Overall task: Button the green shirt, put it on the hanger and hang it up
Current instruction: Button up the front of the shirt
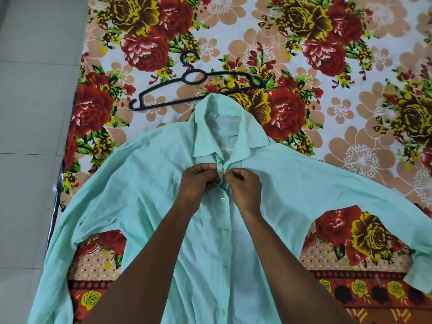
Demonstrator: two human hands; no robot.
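The pale green shirt [145, 183] lies flat on the bed, front up, collar away from me and sleeves spread to both sides. Several white buttons down its placket look fastened. My left hand [198, 181] and my right hand [245, 185] meet just under the collar, each pinching one edge of the placket at the top button. A black plastic hanger [194, 77] lies on the bed beyond the collar, its right end hidden under the collar.
The bed is covered by a floral sheet [350, 113] with red and yellow roses. Grey tiled floor [35, 113] runs along the bed's left edge, where the shirt's left sleeve hangs over.
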